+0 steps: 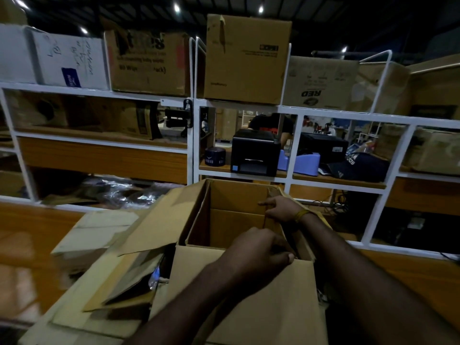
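Cardboard box stands open-topped on the wooden worktop, straight ahead of the person, flaps splayed outward. The left hand curls over the near rim at its right corner. The right hand grips the right wall's edge farther back. Flattened cartons lie to the left, and white shelving stands behind.

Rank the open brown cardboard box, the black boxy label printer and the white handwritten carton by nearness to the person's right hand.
1. open brown cardboard box: right hand holds its right wall.
2. black boxy label printer: shelf behind the box.
3. white handwritten carton: top shelf, far left.
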Tool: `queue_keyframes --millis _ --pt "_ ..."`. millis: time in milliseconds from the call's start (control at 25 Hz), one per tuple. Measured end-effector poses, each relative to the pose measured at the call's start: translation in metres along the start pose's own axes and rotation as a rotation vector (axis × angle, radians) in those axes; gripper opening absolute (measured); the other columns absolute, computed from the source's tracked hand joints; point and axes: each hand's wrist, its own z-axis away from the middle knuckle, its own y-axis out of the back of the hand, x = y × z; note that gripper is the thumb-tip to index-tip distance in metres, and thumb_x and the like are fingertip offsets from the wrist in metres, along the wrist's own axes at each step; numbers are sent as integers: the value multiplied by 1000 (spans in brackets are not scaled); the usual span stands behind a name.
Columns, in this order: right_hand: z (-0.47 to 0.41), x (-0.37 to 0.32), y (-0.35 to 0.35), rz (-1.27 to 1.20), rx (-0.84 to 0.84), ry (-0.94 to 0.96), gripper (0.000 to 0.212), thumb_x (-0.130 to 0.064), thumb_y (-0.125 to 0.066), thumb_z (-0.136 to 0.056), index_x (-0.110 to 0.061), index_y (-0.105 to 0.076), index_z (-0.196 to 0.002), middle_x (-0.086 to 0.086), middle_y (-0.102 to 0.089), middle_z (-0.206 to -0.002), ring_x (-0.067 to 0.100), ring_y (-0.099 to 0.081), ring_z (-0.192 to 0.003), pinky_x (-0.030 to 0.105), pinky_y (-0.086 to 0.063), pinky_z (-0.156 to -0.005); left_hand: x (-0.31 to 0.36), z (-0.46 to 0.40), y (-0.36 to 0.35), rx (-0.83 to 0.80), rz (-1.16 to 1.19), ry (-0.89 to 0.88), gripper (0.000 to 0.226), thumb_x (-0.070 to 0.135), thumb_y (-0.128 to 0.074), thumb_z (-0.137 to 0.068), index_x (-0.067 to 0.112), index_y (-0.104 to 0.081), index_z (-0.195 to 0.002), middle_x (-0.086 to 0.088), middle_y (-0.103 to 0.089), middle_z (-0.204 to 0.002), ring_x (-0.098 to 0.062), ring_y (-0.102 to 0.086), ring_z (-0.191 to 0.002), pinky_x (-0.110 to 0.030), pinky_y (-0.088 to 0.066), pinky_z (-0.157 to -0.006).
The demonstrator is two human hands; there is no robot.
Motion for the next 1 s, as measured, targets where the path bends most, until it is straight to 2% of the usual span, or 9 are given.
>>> queue_keyframes --millis 120,320,440,560,680,800,920,1000 --pt "6 0 1 -35 54 44 44 -20 -60 -93 -32 -57 -135 3 -48 -147 17 -62 -100 28 -53 -82 1 2 1 14 70 2 29 34 -56 -97 28 -63 -124 10 -68 -120 0 -62 -102 -20 -51 -83" --pt "17 7 -1 -124 99 23 43 -19 -58 -95 -28 -55 -136 5 -54 -141 17 -62 -110 27 -52 -89 2 5 7 49 94 5 37 31 -57 -97 32 -55 -133 9 -62 -128 -2 -56 -115 -16 -43 -87" --pt "28 10 -1 -143 126 36 45 -28 -60 -96 -25 -52 -140 7 -46 -147 20 -50 -126 25 -41 -95 1 10 4 76 86 -11 35 33 -58 -96 33 -56 -131 11 -61 -130 1 -54 -114 -17 -45 -90" --pt "44 6 -1 -160 163 22 50 -42 -61 -94 -28 -51 -141 9 -37 -149 27 -44 -131 36 -40 -104 0 13 3 106 111 -19 34 35 -58 -95 34 -58 -130 12 -61 -129 2 -55 -114 -23 -49 -94" --pt "70 -2 1 -244 243 26 49 -40 -61 -94 -29 -52 -140 7 -35 -152 27 -42 -134 35 -39 -103 1 18 2 155 105 -43 35 35 -59 -95 33 -58 -130 13 -60 -132 2 -53 -117 -21 -49 -93" --pt "115 -11 4 -338 411 75 43 -36 -62 -94 -30 -56 -136 2 -45 -148 20 -40 -137 29 -33 -103 4 29 -4 256 191 -61 33 34 -59 -95 34 -59 -128 16 -59 -131 9 -51 -112 -15 -48 -89" --pt "176 -20 -2 -496 599 86 33 -31 -62 -95 -34 -63 -127 -11 -54 -134 6 -46 -125 21 -37 -98 9 44 -17 387 306 -64 28 34 -60 -94 43 -60 -120 25 -59 -123 11 -54 -109 -30 -51 -98" --pt "213 -24 -12 -516 634 69 32 -31 -61 -95 -35 -63 -127 -13 -53 -135 1 -45 -124 22 -37 -97 12 49 -31 450 263 -61 28 34 -60 -94 44 -59 -120 25 -58 -125 9 -51 -114 -43 -43 -108"
